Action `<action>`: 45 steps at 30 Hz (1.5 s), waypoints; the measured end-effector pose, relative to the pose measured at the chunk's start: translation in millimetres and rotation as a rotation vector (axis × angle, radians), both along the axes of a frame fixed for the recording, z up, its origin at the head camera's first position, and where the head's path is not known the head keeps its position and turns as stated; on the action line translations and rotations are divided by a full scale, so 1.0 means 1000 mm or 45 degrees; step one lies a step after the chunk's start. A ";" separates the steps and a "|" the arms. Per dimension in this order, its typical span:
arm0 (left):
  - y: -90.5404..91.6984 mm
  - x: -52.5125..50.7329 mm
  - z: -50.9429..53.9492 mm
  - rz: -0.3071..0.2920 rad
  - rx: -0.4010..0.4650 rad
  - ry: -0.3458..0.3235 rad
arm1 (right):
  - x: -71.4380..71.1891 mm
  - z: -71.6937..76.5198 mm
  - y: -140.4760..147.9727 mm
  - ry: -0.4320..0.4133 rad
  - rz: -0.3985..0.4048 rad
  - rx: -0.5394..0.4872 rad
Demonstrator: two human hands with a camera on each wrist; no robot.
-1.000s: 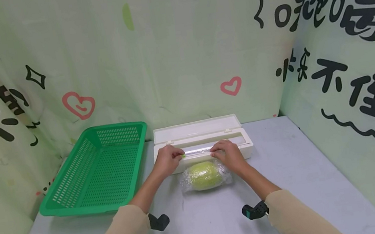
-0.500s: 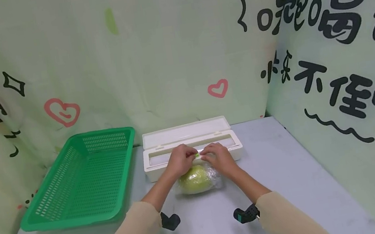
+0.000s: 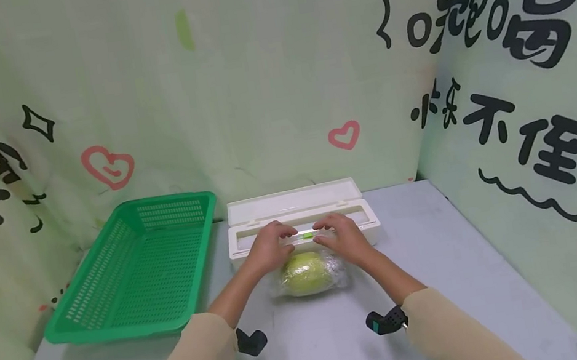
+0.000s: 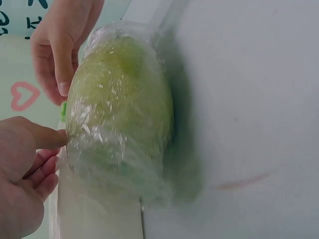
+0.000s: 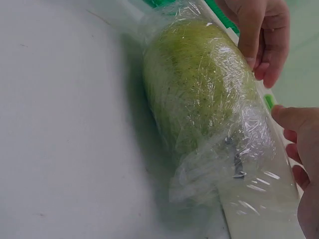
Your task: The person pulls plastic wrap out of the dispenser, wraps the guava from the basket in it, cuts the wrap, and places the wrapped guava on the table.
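A white cling film dispenser [image 3: 239, 251] lies across the table with its lid [image 3: 292, 203] raised. On its front rail sits a small green slider [image 3: 308, 235]. My left hand [image 3: 270, 251] is just left of the slider, thumb and fingertips apart. My right hand [image 3: 349, 240] mirrors it on the right, its thumb pointing toward the slider in the right wrist view. Neither hand pinches the slider. A yellow-green oval fruit [image 3: 307, 273], wrapped in clear film [image 5: 199, 174], lies against the dispenser's front, below both hands. The palms' undersides are hidden in the head view.
A green plastic basket [image 3: 160, 258] with perforated sides stands on the left of the white table [image 3: 314, 350]. A printed curtain [image 3: 263, 84] hangs behind and along both sides. Camera mounts [image 3: 252, 341] sit under the sleeves.
My left hand has brought the green slider from the left along the rail to mid-dispenser, meeting my right hand. Both hands have since loosened and drawn slightly apart. The head view has shifted sideways.
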State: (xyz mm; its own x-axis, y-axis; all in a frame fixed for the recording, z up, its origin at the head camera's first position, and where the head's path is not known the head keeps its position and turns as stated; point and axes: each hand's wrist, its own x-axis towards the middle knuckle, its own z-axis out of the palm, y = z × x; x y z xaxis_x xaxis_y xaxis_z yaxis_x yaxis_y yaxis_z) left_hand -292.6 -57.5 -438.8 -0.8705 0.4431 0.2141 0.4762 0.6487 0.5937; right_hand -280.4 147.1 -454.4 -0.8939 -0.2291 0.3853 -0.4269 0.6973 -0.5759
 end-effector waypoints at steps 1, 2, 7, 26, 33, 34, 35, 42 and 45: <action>-0.003 0.000 0.000 0.003 -0.005 0.010 | 0.000 0.001 -0.001 0.000 0.009 0.006; -0.006 0.001 0.000 0.005 -0.010 0.021 | -0.001 0.002 -0.002 0.002 0.022 0.007; -0.016 0.000 -0.001 0.002 -0.035 0.073 | -0.005 0.005 -0.008 0.015 0.070 0.044; -0.027 0.000 -0.010 0.009 0.035 0.021 | -0.010 0.005 -0.019 0.006 0.050 0.160; -0.030 -0.001 -0.017 0.009 0.074 0.029 | -0.011 0.006 -0.019 -0.003 0.019 0.201; -0.030 -0.002 -0.018 0.004 0.082 0.026 | -0.011 0.006 -0.019 -0.003 0.016 0.203; -0.031 -0.002 -0.018 0.001 0.088 0.023 | -0.011 0.006 -0.019 -0.005 0.013 0.206; -0.032 -0.003 -0.019 -0.004 0.084 0.003 | -0.010 0.007 -0.017 0.001 0.013 0.210; -0.033 -0.003 -0.018 -0.001 0.087 -0.013 | -0.011 0.006 -0.012 0.017 0.020 0.211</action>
